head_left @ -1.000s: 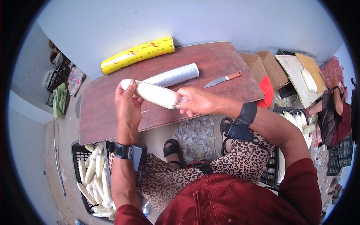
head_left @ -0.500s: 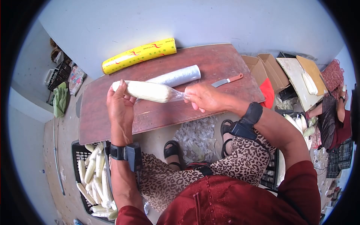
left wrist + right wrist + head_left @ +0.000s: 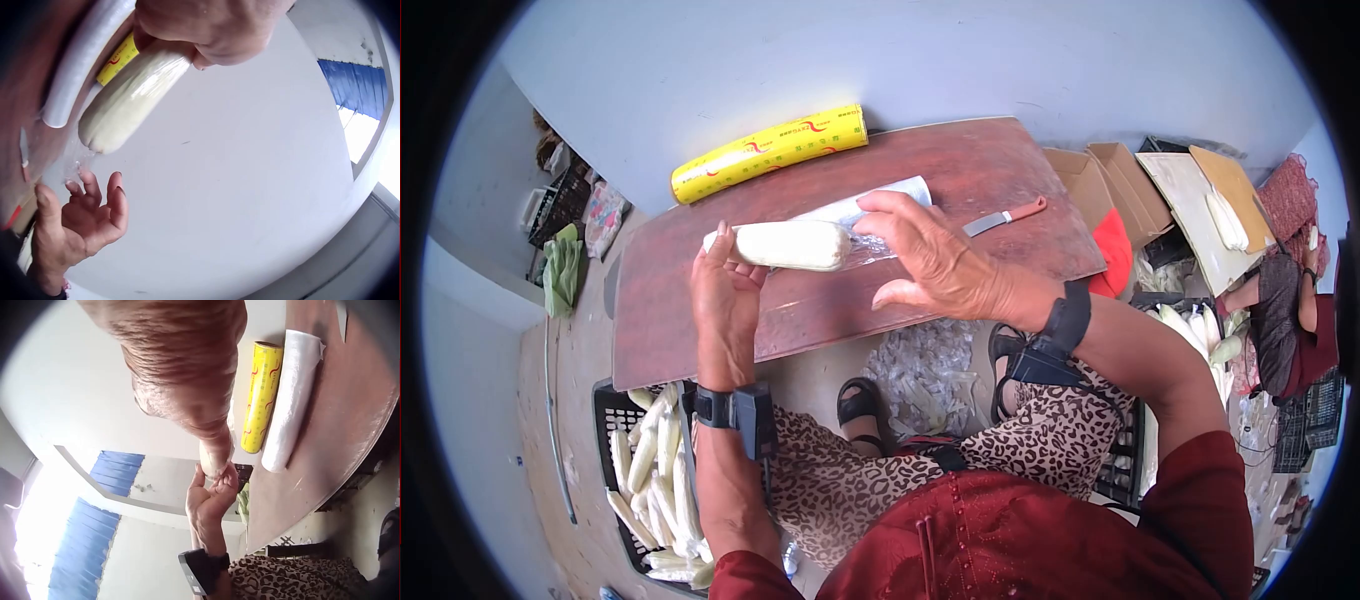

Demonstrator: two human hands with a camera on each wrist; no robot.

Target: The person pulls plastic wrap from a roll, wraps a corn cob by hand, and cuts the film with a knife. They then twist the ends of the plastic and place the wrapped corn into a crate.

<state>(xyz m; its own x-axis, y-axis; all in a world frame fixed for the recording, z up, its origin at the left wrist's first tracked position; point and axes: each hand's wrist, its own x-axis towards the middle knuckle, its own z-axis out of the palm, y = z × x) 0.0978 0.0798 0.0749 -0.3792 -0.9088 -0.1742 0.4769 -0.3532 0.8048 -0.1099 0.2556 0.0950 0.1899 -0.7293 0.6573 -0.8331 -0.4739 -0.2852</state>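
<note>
My left hand (image 3: 725, 290) holds a pale, smooth ear of corn (image 3: 795, 246) by its left end, thumb on top. The corn lies nearly level above the table and is wrapped in clear film (image 3: 868, 250), with a loose tail trailing off its right end. Beside that tail, my right hand (image 3: 950, 265) has its fingers spread and slightly bent, with the thumb apart. In the left wrist view the film hangs close to the right fingertips. A clear film roll (image 3: 910, 190) lies on the table behind, partly hidden by the corn and right hand.
On the reddish table (image 3: 690, 335) lie a yellow printed roll (image 3: 770, 150) and a knife (image 3: 1005, 215). Crates of pale ears (image 3: 655, 470) stand either side of the lap. Plastic scraps (image 3: 920, 375) cover the floor between the feet. Cardboard boxes (image 3: 1115, 185) and another person (image 3: 1290, 310) are at right.
My right hand first gripped the film at the corn's end and pulled it out rightward into a twisted tail. Now it has let go and spread its fingers. The corn has shifted left.
</note>
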